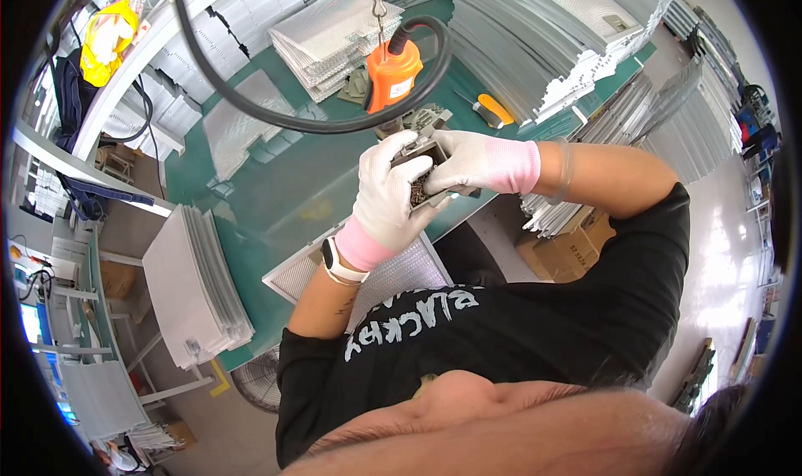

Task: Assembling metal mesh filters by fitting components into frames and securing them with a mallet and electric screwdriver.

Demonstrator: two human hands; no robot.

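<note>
In front of my chest, my left hand, in a white glove with a pink cuff, grips a small grey box. Small dark metal pieces, perhaps screws, lie inside it. My right hand, gloved the same way, reaches into the box with bent fingers. Its fingertips are partly hidden, and whether they pinch a piece cannot be made out. An orange power screwdriver hangs just beyond the box, its lower end by my left fingers. Below my left wrist, a perforated metal panel lies at the table's near edge.
The green table carries stacked pale panels at the back, the right and the left. A yellow-handled tool lies near the right stack. A thick black cable loops over the table. A cardboard box stands below right.
</note>
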